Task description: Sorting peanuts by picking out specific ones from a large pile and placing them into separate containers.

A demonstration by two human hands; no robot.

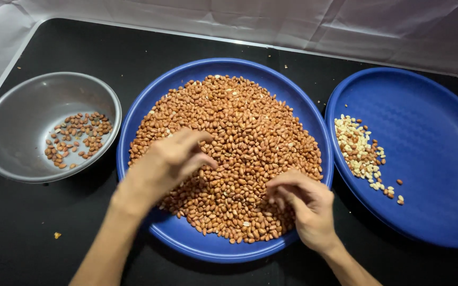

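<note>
A: We record a large round blue plastic plate [292, 114] at the centre of the black bench [17, 228], heaped with red-brown skinned peanuts [239, 137].

B: And the hands?

A: We find the left hand [168, 159] over the left part of the heap, fingers curled loosely downward with the thumb drawn toward the fingertips. We cannot tell whether a nut sits between them. The right hand [303, 204] rests on the near right edge of the heap, its fingertips bunched together and touching the peanuts; what it pinches, if anything, is hidden.

B: Neighbouring vessels?

A: To the left, apart from the centre plate, we note a round grey metal bowl [11, 132] holding a small scatter of red-brown nuts [78, 137]. To the right, a second blue plastic plate [430, 153], its rim just beside that of the first, carries a small cluster of pale skinless and mixed nuts [359, 151] along its left side.

B: Anything else?

A: A small crumb [57, 235] lies on the bench near the left forearm, and a white sheet [239, 18] bounds the far edge.
</note>
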